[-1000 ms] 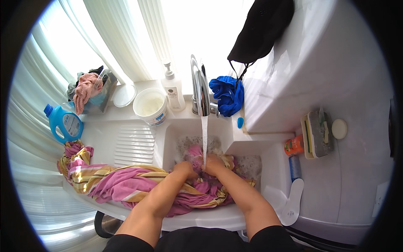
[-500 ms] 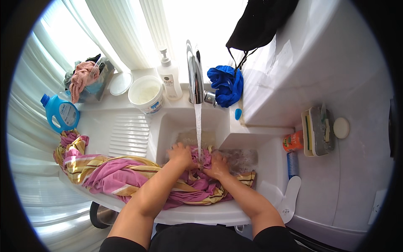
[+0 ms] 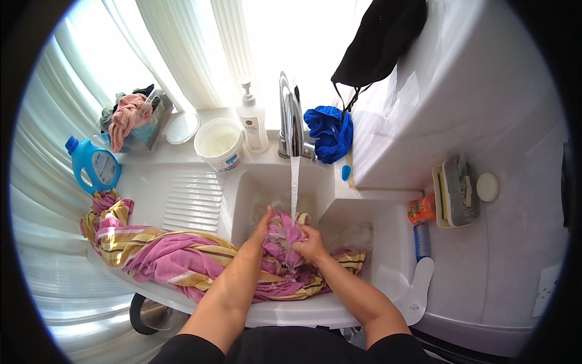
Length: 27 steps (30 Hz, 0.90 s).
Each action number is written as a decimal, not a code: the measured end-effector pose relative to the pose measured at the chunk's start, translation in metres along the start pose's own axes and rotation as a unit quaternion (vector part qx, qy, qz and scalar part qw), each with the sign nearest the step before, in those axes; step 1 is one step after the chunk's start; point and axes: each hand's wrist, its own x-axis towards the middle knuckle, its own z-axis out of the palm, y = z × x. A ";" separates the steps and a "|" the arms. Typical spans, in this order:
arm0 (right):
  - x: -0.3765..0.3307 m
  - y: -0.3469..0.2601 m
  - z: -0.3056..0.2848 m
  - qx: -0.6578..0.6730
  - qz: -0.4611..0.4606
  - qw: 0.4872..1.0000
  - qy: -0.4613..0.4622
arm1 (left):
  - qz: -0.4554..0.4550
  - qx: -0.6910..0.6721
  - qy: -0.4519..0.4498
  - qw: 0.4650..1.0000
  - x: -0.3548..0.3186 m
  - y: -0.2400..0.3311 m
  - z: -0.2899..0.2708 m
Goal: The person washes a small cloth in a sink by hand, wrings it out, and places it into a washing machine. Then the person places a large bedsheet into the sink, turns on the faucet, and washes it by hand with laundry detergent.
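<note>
Obs., head view: both hands in the sink basin (image 3: 260, 188), directly under the tap (image 3: 290, 115), water stream (image 3: 295, 188) running w/ flow landing on the bunch betw. the hands. Left hand (image 3: 262, 229) closed on a wad of the pink-and-yellow striped cloth (image 3: 176, 258) just left of the stream; fingers wrapped round the fabric, thumb side up. Right hand (image 3: 311, 244) likewise closed on the same wad just right of the stream, knuckles up, fingers curled in tight (fingertips hidden in wet folds). Hands nearly touching each other across the bunch. Cloth long axis runs approx. left-right rel. to the sink: one end gathered in the basin under the tap, the rest trails left over the front rim and across the ribbed washboard area (image 3: 197, 200), far end piled at the left edge of the counter, below the blue detergent bottle (image 3: 94, 164). A short striped tail also lies right of the hands in the basin. Behind the sink: white tub (image 3: 218, 145) and pump bottle (image 3: 252, 121) left of tap, blue rag (image 3: 330, 132) right of tap. Foam/suds visible in basin right of the hands. Right of the sink, well apart: sponge tray (image 3: 456, 194), orange container (image 3: 421, 209).
</note>
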 end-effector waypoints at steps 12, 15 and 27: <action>-0.034 -0.036 0.017 -0.314 -0.160 0.922 0.158 | 0.074 0.316 -0.111 0.939 0.007 -0.018 -0.005; -0.034 -0.040 0.015 -0.274 -0.177 0.928 0.183 | 0.196 0.599 -0.073 0.773 0.010 -0.025 -0.018; 0.000 0.010 -0.136 0.098 0.152 0.967 0.177 | 0.006 0.293 0.258 0.921 -0.066 0.003 0.054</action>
